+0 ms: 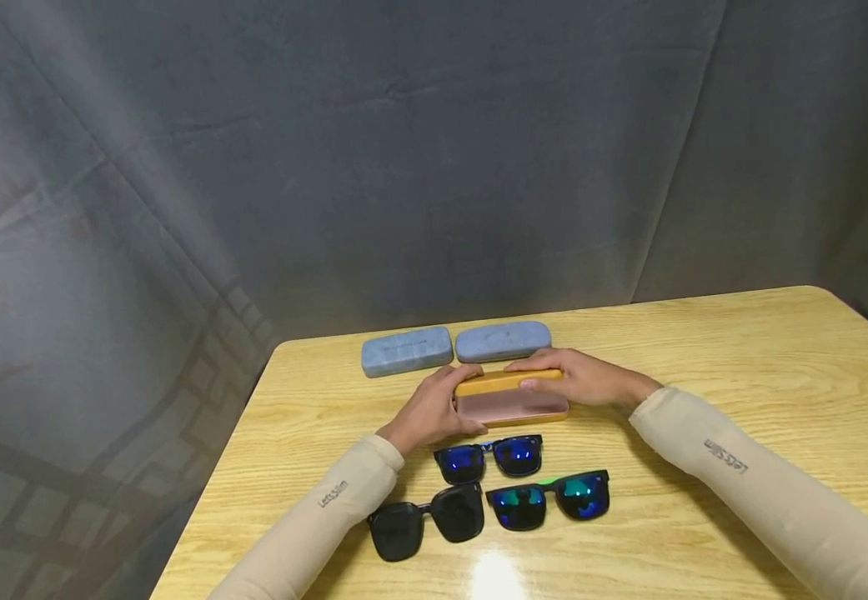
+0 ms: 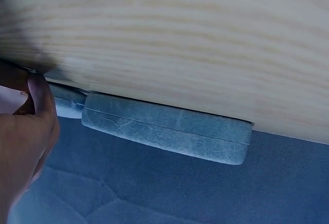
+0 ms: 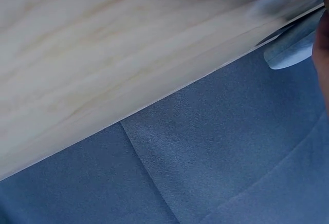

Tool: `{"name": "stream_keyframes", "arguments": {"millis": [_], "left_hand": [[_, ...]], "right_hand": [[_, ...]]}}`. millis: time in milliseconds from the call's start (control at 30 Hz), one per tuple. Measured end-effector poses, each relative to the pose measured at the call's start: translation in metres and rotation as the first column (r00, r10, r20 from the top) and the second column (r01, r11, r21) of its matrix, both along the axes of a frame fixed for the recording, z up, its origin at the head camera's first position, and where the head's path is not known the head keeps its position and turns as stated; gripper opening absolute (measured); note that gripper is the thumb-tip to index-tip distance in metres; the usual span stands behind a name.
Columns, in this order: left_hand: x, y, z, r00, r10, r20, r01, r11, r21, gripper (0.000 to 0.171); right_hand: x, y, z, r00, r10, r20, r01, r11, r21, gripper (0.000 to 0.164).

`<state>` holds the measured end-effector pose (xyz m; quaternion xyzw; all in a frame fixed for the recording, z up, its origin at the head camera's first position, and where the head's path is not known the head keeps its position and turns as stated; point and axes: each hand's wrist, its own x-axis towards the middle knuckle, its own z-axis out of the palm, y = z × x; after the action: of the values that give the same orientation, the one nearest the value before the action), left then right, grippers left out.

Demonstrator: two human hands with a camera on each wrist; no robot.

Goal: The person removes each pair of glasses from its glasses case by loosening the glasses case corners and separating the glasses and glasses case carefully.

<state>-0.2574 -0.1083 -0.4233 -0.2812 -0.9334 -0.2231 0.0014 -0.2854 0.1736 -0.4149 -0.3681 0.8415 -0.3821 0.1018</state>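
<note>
An orange glasses case (image 1: pixel 510 406) with a pale pink lining lies on the table, its lid partly raised and its mouth facing the person. My left hand (image 1: pixel 432 408) grips its left end, fingers at the lid and thumb at the lower front. At the right end, my right hand (image 1: pixel 591 380) holds the lid between the thumb in front and fingers over the top. In the left wrist view, the left hand (image 2: pixel 28 136) shows at the left edge. Only a sliver of the right hand (image 3: pixel 322 54) appears in the right wrist view.
Two blue-grey glasses cases, a left one (image 1: pixel 407 352) and a right one (image 1: pixel 504 341), lie closed behind. In front are blue-lensed sunglasses (image 1: pixel 518 456), black sunglasses (image 1: pixel 458 512) and green-blue-lensed sunglasses (image 1: pixel 582 497). Dark cloth (image 1: pixel 441 167) hangs beyond the wooden table (image 1: pixel 764 358).
</note>
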Motion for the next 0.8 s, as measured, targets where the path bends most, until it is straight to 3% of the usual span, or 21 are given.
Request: {"name": "stream_keyframes", "arguments": {"millis": [300,800], "left_hand": [[0.0,0.001,-0.003,0.999,0.007,-0.036,-0.008,1.0,-0.025,0.078],[0.002,-0.001,-0.004,0.997,0.009,-0.073,-0.013,0.998,-0.062,0.073]], "right_hand": [[0.003,0.0,-0.006,0.987,0.002,-0.159,0.008,0.998,0.061,0.041],[0.011,-0.003,-0.008,0.953,-0.011,-0.304,0.048,0.992,0.114,0.043]]}}
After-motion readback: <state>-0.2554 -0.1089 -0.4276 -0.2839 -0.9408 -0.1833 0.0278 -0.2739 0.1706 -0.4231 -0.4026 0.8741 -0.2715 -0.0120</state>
